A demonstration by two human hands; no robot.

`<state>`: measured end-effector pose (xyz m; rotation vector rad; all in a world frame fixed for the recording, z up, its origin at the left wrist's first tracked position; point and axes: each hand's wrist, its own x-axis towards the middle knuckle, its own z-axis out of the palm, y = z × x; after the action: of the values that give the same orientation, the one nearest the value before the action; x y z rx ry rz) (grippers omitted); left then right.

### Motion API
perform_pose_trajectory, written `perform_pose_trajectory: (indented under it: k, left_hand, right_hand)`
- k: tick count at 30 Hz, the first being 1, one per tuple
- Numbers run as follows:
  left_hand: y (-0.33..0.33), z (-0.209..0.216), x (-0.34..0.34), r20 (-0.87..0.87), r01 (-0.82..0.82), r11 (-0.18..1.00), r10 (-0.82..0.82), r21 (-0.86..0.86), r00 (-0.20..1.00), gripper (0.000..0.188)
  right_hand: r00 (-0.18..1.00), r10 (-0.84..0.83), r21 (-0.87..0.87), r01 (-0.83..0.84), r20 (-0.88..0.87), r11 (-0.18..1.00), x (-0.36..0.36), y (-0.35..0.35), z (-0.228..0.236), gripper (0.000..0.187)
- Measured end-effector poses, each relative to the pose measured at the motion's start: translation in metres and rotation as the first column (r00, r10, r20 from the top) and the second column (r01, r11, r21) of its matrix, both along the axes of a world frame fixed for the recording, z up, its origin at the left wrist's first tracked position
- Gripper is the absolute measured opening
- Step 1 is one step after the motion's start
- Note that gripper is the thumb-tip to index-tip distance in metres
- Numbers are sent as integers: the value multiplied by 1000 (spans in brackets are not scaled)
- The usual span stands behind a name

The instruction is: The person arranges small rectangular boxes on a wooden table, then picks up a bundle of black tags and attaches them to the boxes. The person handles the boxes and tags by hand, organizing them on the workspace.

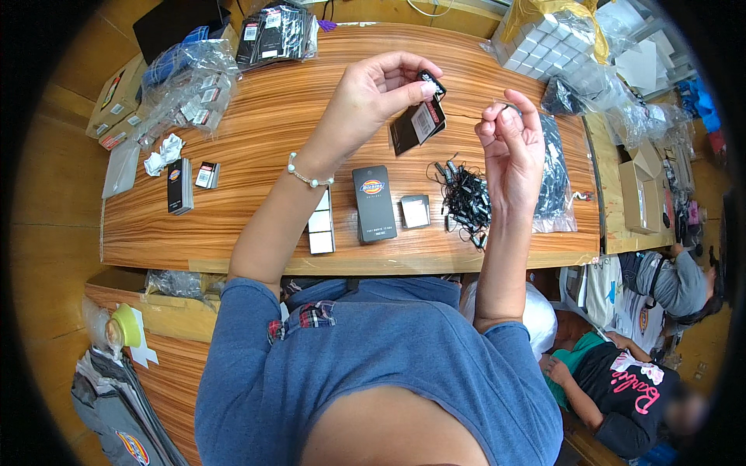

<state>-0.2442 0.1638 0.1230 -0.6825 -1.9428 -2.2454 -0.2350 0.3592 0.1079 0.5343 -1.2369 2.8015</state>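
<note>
Raised over the table, my left hand (381, 89) pinches a set of black hang tags (420, 126) and a small black piece between thumb and fingers. A white barcode label with a red strip shows on the hanging tags. To the right, my right hand (514, 151) is closed in a pinch on a thin black cord (474, 116), which runs left toward the tags. Below the hands lie a stack of black hang tags (375, 203), a small stack of white-faced tags (416, 211), a row of white labels (321, 225), and a tangled heap of black tag strings (466, 196).
Two small tag stacks (179, 186) and crumpled paper (164, 154) lie at left. Bagged tags (276, 35) and a plastic bag (190, 93) stand at the far left. White boxes (544, 46) fill the back right. A plastic package (556, 179) lies at right. Other people (614, 388) sit lower right.
</note>
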Motion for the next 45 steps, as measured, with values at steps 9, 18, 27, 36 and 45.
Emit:
perform_pose_trajectory:
  k: [9,18,27,36,45]
  left_hand:
    - [-5,14,-3,-32,81,997,-81,-13,996,18]
    - [-12,14,0,-47,44,998,-47,-51,998,18]
    - [-13,16,10,-88,100,993,-106,-66,991,16]
    - [-10,17,14,-114,2,990,-18,-140,993,18]
    - [-13,23,12,-100,46,963,-75,-266,992,18]
  right_hand:
    - [998,-54,124,55,-10,991,-5,-9,1,12]
    - [1000,14,144,-11,-22,989,1,-14,9,12]
    - [999,26,327,-11,-43,945,7,-20,10,11]
    - [999,28,402,-13,-33,915,11,-22,11,19]
    - [997,37,436,-5,-64,900,13,-23,12,23]
